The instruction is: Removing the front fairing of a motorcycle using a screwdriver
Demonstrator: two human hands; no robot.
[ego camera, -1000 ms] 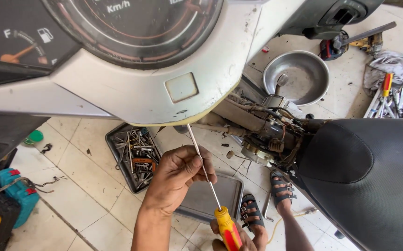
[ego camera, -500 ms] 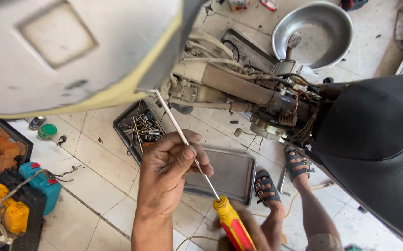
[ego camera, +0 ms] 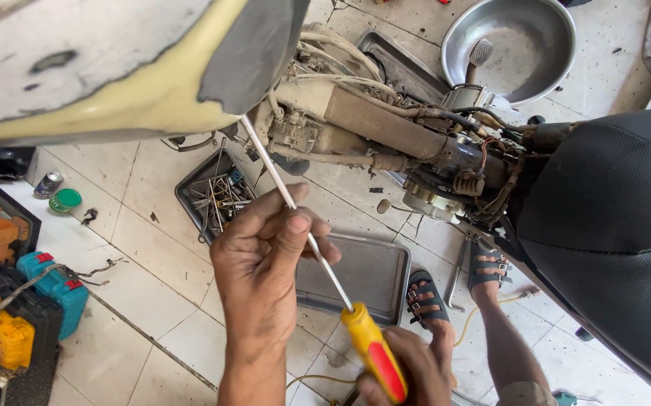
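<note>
A long screwdriver (ego camera: 318, 256) with a yellow and red handle runs from the bottom centre up to the underside of a scooter's front panel (ego camera: 100, 68). My right hand (ego camera: 408, 372) grips the handle at the bottom edge. My left hand (ego camera: 265, 263) pinches the metal shaft midway between thumb and fingers. The tip disappears under the panel's grey edge, beside the exposed scooter frame and wiring (ego camera: 385, 128).
The black scooter seat (ego camera: 611, 225) fills the right side. On the tiled floor lie a tray of small tools (ego camera: 212, 195), a flat metal tray (ego camera: 370, 271), a steel bowl (ego camera: 513, 45), coloured tool cases (ego camera: 32, 301) and my sandalled feet (ego camera: 453, 289).
The view has dropped from the scooter's dashboard to under the front panel. Both hands kept hold of the screwdriver, whose tip now sits under the panel edge.
</note>
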